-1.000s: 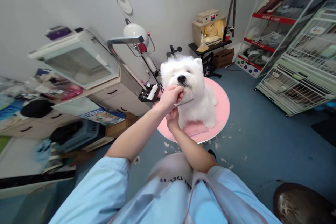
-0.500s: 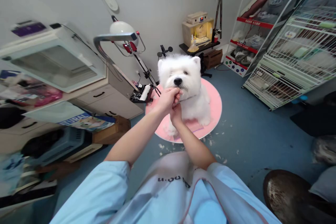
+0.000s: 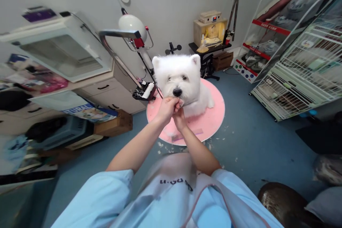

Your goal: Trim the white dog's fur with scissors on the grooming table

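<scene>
A fluffy white dog [image 3: 179, 69] sits on a round pink table [image 3: 212, 121], facing me. My left hand [image 3: 167, 108] is closed right at its mouth, just under the black nose, fingertips pinched together. Beside it and slightly lower, my right hand [image 3: 179, 117] is also closed, its fingers against the left hand's fingers near the dog's chin. What the fingers hold, if anything, is too small and hidden to name. A flat, thin purplish strip [image 3: 188, 134] lies on the table in front of the dog.
A metal grooming arm [image 3: 120, 34] and a tool tray [image 3: 144, 92] stand left of the table. A white glass-fronted cabinet [image 3: 64, 50] sits on a counter at left. Wire cages [image 3: 299, 82] and a shelf rack are at right. A dark round stool [image 3: 278, 199] is at lower right.
The dog's head has shifted slightly left and down and its body has moved back from the table's front. Both hands have dipped slightly with the head, still closed near its mouth.
</scene>
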The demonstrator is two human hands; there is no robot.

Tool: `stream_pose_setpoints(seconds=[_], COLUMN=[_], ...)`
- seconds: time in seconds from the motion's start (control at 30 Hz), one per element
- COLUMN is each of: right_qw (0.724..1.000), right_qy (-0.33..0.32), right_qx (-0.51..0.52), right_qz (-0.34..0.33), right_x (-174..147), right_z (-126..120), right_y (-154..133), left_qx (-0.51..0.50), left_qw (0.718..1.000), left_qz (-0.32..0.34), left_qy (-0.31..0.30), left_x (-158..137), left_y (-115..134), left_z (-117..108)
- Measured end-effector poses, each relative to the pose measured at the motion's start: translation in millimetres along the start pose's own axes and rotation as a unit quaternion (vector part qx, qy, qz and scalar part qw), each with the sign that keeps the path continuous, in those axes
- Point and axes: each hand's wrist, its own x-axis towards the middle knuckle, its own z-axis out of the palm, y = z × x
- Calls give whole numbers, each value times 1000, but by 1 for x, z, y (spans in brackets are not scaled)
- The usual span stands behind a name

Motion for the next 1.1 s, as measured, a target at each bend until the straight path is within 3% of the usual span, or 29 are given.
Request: stream_pose_setpoints(seconds=[0.27, 0.47, 0.67, 0.93, 1.1], right_qw=[996, 998, 997, 994, 994], right_qy=[-1, 7, -50, -81, -66], right_qx=[61, 27, -2, -4, -10], right_qz=[62, 65, 53, 72, 88], right_x=[11, 10, 16, 23, 21], right_z=[-8, -8, -16, -25, -30], right_y=[-8, -4, -9, -16, -22], left_qx=[-39, -17, -28, -30, -28], left_qw=[995, 995, 994, 993, 994], left_qz=[39, 72, 86, 88, 73], left_qy=[88, 70, 61, 68, 71], left_x=[12, 12, 10, 2, -2], left_y=[10, 5, -1, -2, -2], left_z=[-16, -17, -14, -12, -14])
